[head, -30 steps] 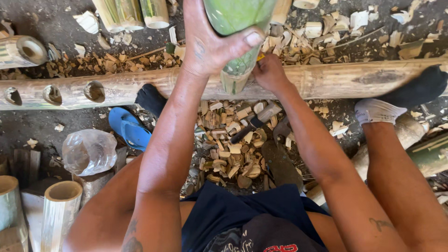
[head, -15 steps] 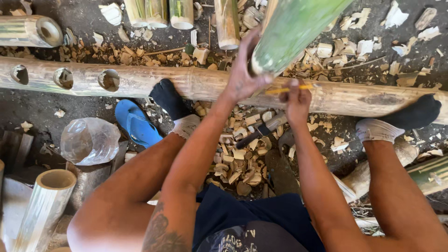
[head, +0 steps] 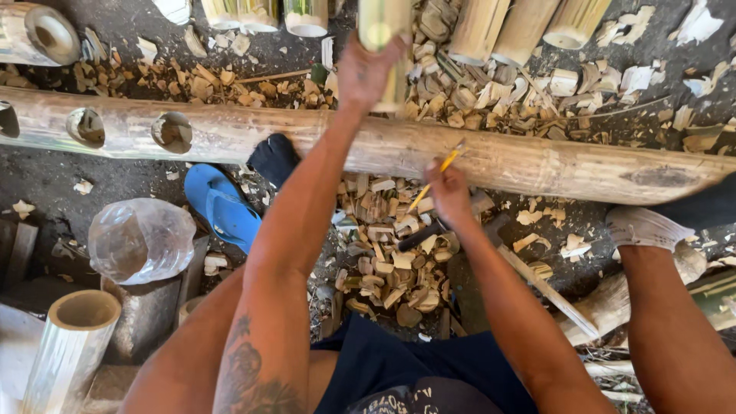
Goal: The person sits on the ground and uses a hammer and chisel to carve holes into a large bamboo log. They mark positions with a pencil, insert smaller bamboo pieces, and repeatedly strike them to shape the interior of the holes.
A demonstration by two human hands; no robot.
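bamboo tube (head: 381, 31) now upright | left hand (head: 366, 73) gripping | pale green-yellow, hollow

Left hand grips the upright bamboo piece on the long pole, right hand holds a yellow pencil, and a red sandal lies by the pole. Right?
Not quite. The head view shows the sandal is blue, not red. The rest holds: left hand on the bamboo piece, right hand with the pencil.

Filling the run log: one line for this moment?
left hand: grips bamboo tube | right hand: holds pencil at long bamboo pole
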